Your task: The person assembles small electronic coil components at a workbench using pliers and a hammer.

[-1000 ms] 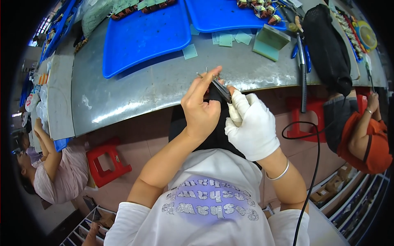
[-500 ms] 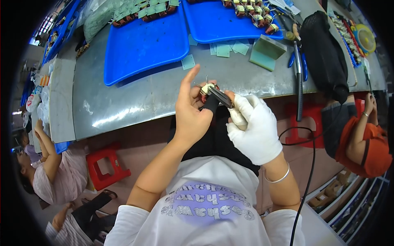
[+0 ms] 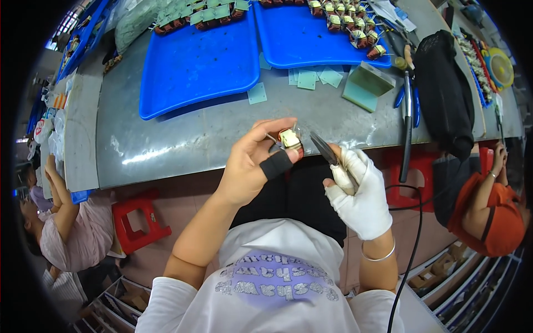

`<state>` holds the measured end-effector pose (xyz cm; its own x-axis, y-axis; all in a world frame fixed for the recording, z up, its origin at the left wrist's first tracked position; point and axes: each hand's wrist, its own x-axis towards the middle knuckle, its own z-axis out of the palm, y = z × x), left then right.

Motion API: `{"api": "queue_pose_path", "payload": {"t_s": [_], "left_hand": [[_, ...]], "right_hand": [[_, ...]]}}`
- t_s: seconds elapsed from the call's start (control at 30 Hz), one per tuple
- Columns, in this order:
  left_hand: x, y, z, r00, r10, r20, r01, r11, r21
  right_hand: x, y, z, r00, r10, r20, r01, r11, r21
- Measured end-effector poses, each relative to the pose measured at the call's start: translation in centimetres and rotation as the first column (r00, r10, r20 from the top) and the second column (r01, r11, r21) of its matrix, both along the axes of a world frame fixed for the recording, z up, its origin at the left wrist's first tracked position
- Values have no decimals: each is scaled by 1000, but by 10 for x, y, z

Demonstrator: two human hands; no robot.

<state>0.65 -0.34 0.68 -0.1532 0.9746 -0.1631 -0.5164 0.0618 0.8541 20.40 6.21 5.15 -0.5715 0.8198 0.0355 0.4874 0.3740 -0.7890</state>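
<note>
Indoors, a wound coil (image 3: 289, 137) near the front edge of the metal counter (image 3: 133, 133).
Left grip (image 3: 244, 169) pinches it; gloved right grip (image 3: 365, 197) wraps pliers (image 3: 323, 149). Blue trays (image 3: 194, 77) lie on top; a red stool (image 3: 122, 228) stands on tiled floor (image 3: 180, 201).

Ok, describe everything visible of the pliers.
The pliers have dark, metal-looking, tapering jaws and a whitish handle, partly hidden by the gloved right grip holding it. They slant with the tip up and to the left in the picture, apart from the wound coil nearby. Whether the jaws are quite shut is too small to tell.
</note>
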Motion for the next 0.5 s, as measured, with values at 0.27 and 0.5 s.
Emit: {"api": "queue_pose_path", "payload": {"t_s": [0.27, 0.5], "left_hand": [[13, 4, 6, 897, 157, -414, -84, 979, 188], [9, 1, 7, 801, 128, -585, -7, 979, 206]], "right_hand": [[0, -2, 10, 990, 13, 137, -22, 998, 60], [0, 3, 12, 970, 84, 230, -124, 978, 167]]}}
